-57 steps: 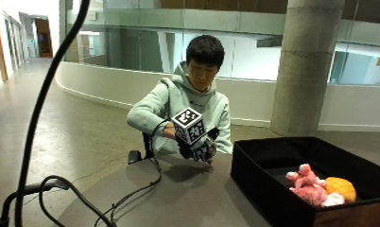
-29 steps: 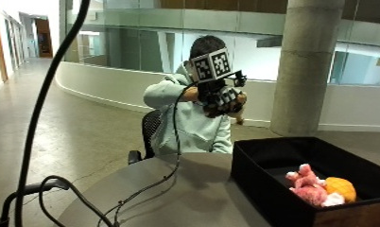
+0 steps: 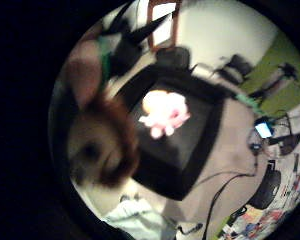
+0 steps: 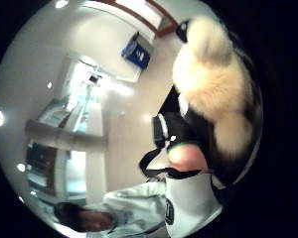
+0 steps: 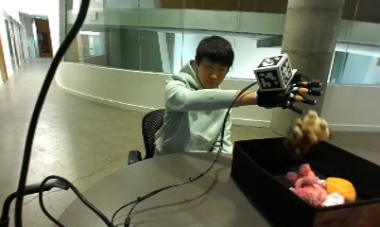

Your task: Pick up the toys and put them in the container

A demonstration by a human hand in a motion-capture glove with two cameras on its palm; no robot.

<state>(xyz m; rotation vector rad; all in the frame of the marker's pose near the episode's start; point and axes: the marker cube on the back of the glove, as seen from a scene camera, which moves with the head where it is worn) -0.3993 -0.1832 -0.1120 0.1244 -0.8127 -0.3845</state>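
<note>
- Black-gloved right hand (image 5: 289,93), in the outside view, is stretched out above the black container (image 5: 259,175), its fingers spread and straight, the grip holding nothing.
- A tan and brown plush toy (image 5: 307,132) is in the air just below that hand and apart from it, over the container's far side.
- Inside the container lie a pink plush toy (image 5: 306,187) and an orange toy (image 5: 341,187), touching each other near the right-hand wall.
- The container stands on the round grey surface (image 5: 177,189), with a black cable (image 5: 177,187) trailing across it toward the person's sleeve.
- Little finger side palm view: the brown plush toy (image 3: 102,145) fills the near part, blurred, close to the palm; beyond it the black container (image 3: 190,160) sits on the surface with the pink plush toy (image 3: 165,114) lying on its floor.
- Thumb side palm view: cream and dark fur of the plush toy (image 4: 213,84) shows close beside a bare fingertip (image 4: 186,154) and black straps; the person's pale sleeve lies past them.
</note>
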